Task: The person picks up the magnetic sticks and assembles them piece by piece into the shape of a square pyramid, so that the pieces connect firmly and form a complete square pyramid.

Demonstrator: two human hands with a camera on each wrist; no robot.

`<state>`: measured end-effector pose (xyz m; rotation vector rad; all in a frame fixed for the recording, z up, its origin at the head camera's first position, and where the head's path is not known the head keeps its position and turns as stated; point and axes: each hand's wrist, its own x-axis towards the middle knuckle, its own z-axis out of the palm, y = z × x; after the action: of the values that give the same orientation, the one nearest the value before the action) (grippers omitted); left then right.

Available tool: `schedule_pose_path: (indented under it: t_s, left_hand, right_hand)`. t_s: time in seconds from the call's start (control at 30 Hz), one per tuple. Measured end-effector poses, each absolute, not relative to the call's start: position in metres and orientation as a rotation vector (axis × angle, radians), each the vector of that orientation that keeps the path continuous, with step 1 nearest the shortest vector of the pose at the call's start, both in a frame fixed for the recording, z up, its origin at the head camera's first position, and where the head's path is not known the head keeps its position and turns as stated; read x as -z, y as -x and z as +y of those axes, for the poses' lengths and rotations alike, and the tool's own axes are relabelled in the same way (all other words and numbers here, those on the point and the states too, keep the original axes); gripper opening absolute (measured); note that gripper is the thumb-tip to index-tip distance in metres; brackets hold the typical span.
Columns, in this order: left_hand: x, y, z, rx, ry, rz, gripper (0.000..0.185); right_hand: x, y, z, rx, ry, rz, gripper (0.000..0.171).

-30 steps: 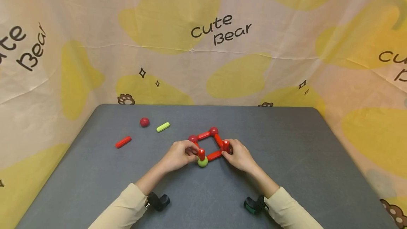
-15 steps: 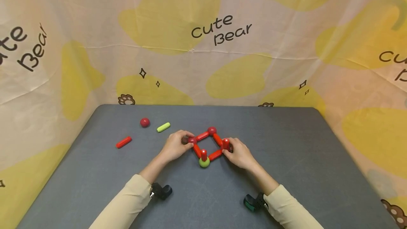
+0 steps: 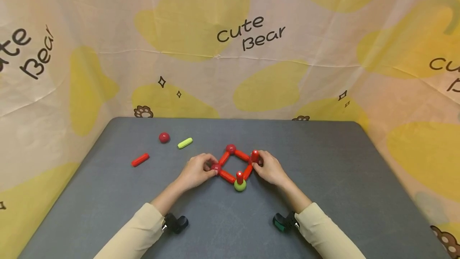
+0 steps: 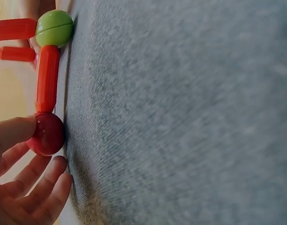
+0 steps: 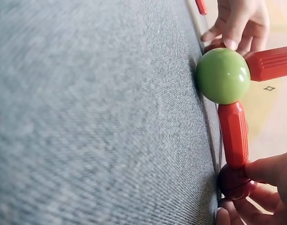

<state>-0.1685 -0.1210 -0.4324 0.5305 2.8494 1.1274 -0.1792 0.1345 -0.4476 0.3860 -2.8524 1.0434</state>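
My left hand [image 3: 195,171] pinches the red ball [image 3: 216,167] at the left corner of a red rod square [image 3: 235,165], while my right hand [image 3: 271,168] grips the ball under the upright rod [image 3: 254,156] at the right corner, seemingly to steady the frame flat on the grey tabletop [image 3: 323,195]. A green ball [image 3: 240,185] anchors the near corner. Well apart at left lie a loose red rod [image 3: 140,160], red sphere [image 3: 164,137] and green rod [image 3: 185,143].

Smooth glossy plastic red rods [image 3: 227,176], shiny plastic green ball [image 5: 222,76] and dark red ball [image 4: 46,134], matt grey felt-like tabletop [image 3: 323,171], creased printed cloth backdrop [image 3: 230,51]
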Motion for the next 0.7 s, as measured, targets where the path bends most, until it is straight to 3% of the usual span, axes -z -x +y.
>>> schedule_pose_path:
  t_s: [0.37,0.7]
  left_hand:
    - [0.424,0.172,-0.132,-1.147,-0.591,2.803,0.017]
    - [0.408,0.202,-0.165,-1.303,-0.288,3.030,0.023]
  right_hand:
    - [0.446,0.183,0.133,-1.050,-0.370,-2.866,0.018]
    - [0.447,0.182,0.134,-1.056,-0.383,-2.875,0.016]
